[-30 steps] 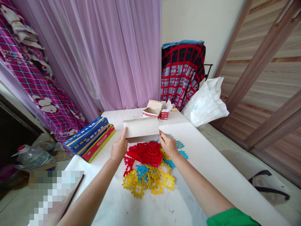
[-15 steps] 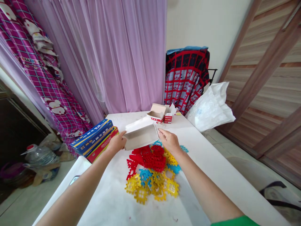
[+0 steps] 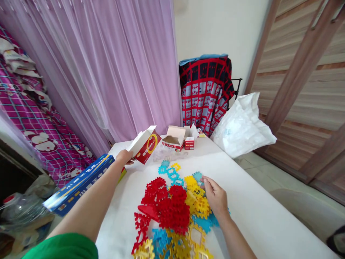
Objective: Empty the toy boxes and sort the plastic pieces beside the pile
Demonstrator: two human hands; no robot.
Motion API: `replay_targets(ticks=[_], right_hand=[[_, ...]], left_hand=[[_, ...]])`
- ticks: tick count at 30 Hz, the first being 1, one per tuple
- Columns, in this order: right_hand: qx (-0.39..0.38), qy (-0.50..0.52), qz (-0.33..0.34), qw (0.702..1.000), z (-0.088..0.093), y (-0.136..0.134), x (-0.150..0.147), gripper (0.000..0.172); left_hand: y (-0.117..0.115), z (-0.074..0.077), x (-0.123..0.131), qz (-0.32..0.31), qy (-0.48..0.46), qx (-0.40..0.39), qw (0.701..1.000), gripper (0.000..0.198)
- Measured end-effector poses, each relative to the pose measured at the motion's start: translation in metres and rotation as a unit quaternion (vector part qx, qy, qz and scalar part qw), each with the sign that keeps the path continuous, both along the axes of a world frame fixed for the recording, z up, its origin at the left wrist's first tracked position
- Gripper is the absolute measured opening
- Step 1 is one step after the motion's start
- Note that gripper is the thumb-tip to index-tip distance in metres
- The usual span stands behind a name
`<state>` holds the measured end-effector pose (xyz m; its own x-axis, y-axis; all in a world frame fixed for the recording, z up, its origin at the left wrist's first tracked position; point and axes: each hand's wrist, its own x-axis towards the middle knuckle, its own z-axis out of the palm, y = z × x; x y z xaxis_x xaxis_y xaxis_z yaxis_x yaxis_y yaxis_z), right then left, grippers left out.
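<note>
Taking the red heap [image 3: 174, 208] of notched plastic pieces as the landmark, the person's left hand [image 3: 125, 157] is beyond it to the left, closed on the near end of a red-and-white carton [image 3: 147, 148], which is held tilted with its printed side toward the heap. The right hand [image 3: 215, 196] is just to the right of the heap, its fingers curled and thumb and forefinger close together at the edge of a teal piece [image 3: 197, 176]; whether they pinch it or merely lie beside it, I cannot tell. Yellow pieces [image 3: 198, 201] lie against the heap's right side, between it and the right hand, and a loose chain of light-blue pieces [image 3: 172, 174] spreads beyond it. Farther beyond the heap are an open box [image 3: 173, 140] and a smaller red box [image 3: 189, 143], side by side; a long blue box [image 3: 81, 183] is well to its left, partly behind the left forearm. The step in hand seems to be moving the carton aside with the left hand while the right attends to the pieces. The next move, I judge, calls for a steady left grip and careful fingertips, since the notched edges could catch on one another.
</note>
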<state>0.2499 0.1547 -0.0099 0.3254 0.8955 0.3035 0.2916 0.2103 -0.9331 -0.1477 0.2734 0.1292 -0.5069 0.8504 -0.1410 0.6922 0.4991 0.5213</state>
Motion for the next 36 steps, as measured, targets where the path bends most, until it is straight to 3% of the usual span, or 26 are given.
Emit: replay_targets(ticks=[6, 9, 11, 15, 19, 21, 22, 25, 29, 32, 36], right_hand=[[-0.007, 0.005, -0.039, 0.999, -0.002, 0.003, 0.011, 0.05], [-0.007, -0.001, -0.043, 0.999, 0.0, 0.002, 0.011, 0.048], [-0.007, -0.005, -0.044, 0.999, 0.001, 0.002, 0.01, 0.047], [-0.006, -0.015, -0.031, 0.999, 0.005, 0.0, 0.008, 0.048], [0.009, -0.022, -0.033, 0.999, 0.01, -0.003, 0.008, 0.05], [0.007, -0.025, -0.035, 0.999, 0.012, -0.003, 0.008, 0.05], [0.008, -0.027, -0.034, 0.999, 0.012, -0.003, 0.007, 0.05], [0.016, -0.032, -0.024, 0.999, 0.012, -0.003, 0.004, 0.051], [0.027, -0.043, 0.002, 0.999, 0.014, -0.006, -0.005, 0.051], [0.038, -0.059, 0.024, 0.997, 0.02, -0.01, -0.012, 0.049], [0.054, -0.079, 0.033, 0.995, 0.03, -0.018, -0.014, 0.044]], left_hand=[[0.05, -0.025, 0.022, 0.028, -0.047, -0.041, 0.998, 0.037], [0.053, -0.041, 0.037, 0.008, -0.043, -0.031, 0.999, 0.044], [0.043, -0.047, 0.046, -0.016, -0.039, -0.016, 0.999, 0.047], [-0.01, -0.043, 0.056, -0.077, -0.007, 0.002, 0.997, 0.045], [-0.097, -0.017, 0.041, -0.14, 0.08, 0.037, 0.986, 0.034], [-0.142, 0.001, 0.019, -0.239, 0.241, 0.089, 0.936, 0.036], [-0.162, 0.01, 0.004, -0.254, 0.296, 0.107, 0.915, 0.039], [-0.209, 0.03, -0.051, -0.161, 0.4, 0.112, 0.895, 0.058], [-0.242, 0.036, -0.114, -0.019, 0.375, 0.029, 0.926, 0.09], [-0.251, 0.029, -0.131, -0.006, 0.253, -0.002, 0.967, 0.1], [-0.251, 0.019, -0.126, -0.015, 0.16, 0.083, 0.983, 0.091]])
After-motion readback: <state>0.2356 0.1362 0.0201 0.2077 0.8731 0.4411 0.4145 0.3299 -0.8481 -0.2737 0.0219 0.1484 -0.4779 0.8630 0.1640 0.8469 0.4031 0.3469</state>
